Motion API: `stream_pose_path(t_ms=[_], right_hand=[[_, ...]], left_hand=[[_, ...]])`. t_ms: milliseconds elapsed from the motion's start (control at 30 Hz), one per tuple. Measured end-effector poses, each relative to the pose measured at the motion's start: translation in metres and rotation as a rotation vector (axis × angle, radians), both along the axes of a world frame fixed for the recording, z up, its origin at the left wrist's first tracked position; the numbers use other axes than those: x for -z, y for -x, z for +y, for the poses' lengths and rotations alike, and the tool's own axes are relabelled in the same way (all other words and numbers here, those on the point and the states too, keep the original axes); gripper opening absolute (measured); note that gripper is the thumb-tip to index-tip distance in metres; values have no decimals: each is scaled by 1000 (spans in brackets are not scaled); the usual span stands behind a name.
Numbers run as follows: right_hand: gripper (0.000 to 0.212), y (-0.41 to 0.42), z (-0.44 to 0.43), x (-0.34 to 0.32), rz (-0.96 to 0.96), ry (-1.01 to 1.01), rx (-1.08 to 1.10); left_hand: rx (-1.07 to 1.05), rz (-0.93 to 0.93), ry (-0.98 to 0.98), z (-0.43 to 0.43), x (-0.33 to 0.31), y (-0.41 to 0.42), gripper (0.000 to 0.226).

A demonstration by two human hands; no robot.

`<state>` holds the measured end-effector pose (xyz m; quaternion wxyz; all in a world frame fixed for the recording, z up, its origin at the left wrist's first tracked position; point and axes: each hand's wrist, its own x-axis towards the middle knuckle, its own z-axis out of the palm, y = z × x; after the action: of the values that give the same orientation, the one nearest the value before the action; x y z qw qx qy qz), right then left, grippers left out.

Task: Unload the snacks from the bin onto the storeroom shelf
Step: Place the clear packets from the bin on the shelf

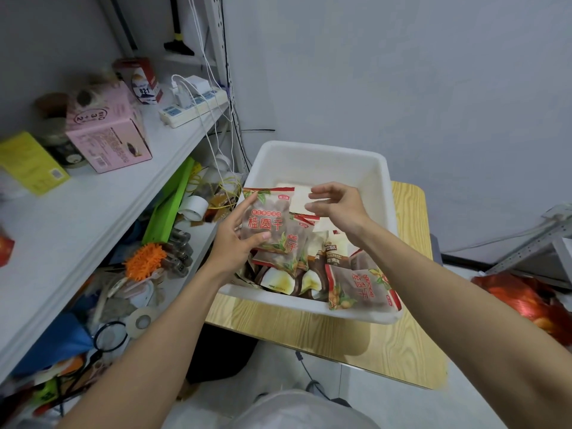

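Pinching a red-lettered snack packet (pixel 265 219), your left hand (pixel 235 243) holds it just above the left rim of the white bin (pixel 322 149); your right hand (pixel 337 205) hovers over the bin, fingers loose and empty. Light, crinkly, probably slick film: grip the flat body gently, as the contents may crush.

Walls: plain grey wall (pixel 402 72) is filling the far side and the right.
Floor: pale floor (pixel 387 397) is showing beneath the table's near edge.
Table: wood-grain table (pixel 325 339) is standing just beside the shelf.
Shelf: white shelf (pixel 108 212) is running along the left side.
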<state>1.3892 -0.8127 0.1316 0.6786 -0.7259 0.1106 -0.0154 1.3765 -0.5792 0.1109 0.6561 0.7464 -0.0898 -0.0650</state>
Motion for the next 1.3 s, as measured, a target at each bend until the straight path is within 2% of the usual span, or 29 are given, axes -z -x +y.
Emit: stream_pose_path(t_ms=[200,500,600,767,1033,1300], right_hand=[[40,2,-1,21,107,179,-65],[67,6,9,39,175,245,-156],[58,4,10,43,242,245,-164],[36,6,15,40,243,76,-163],[25,4,18,34,161,-24,-153],[12,-13,17,-7,64,-167,-152]], left_hand=[[11,11,-42,0,4,4,78],[32,0,-78,2,12,8,78],[51,-2,-103,4,13,6,80],[40,-7,-106,4,12,7,79],[25,10,-50,7,3,7,78],[-44,-8,13,11,-18,-11,79]])
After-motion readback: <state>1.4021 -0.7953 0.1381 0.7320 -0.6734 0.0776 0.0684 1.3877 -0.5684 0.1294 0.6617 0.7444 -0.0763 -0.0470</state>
